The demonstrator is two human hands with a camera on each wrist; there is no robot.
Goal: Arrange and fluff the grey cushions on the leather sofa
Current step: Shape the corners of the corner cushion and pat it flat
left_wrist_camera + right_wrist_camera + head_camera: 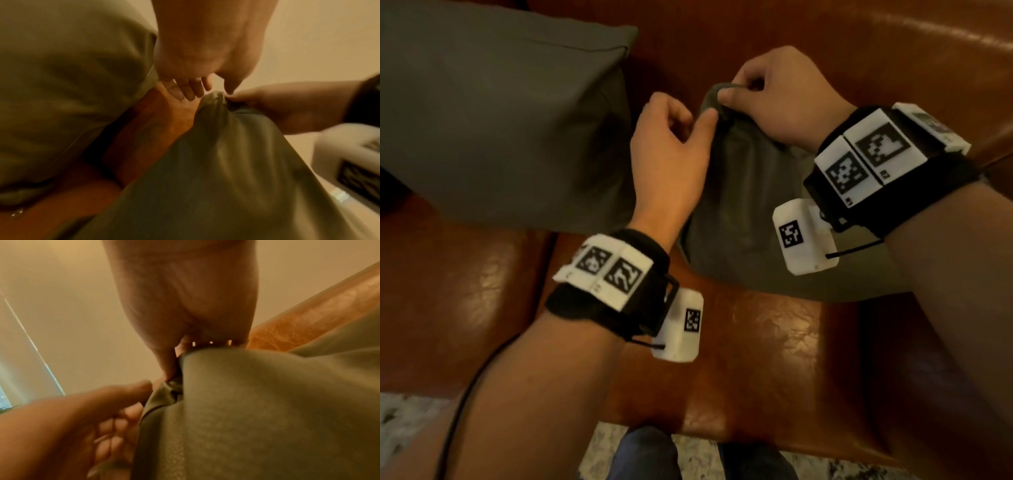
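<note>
Two grey cushions lie on the brown leather sofa (774,342). The large cushion (500,120) leans against the backrest at the left. A smaller, limp cushion (739,212) stands on the seat in the middle. My right hand (736,92) pinches its bunched top corner and holds it up. My left hand (698,120) is beside that corner with its fingers curled; only its thumb tip touches the fabric. In the left wrist view a gap shows between the thumb and the fingers (191,91) above the corner (216,99). The right wrist view shows the right hand's thumb (168,366) pressed on the fabric.
The sofa's backrest and right arm (893,51) curve round behind the cushions. A patterned rug (400,421) lies in front of the seat edge, with my legs (643,452) on it. A black cable (465,394) hangs by my left forearm.
</note>
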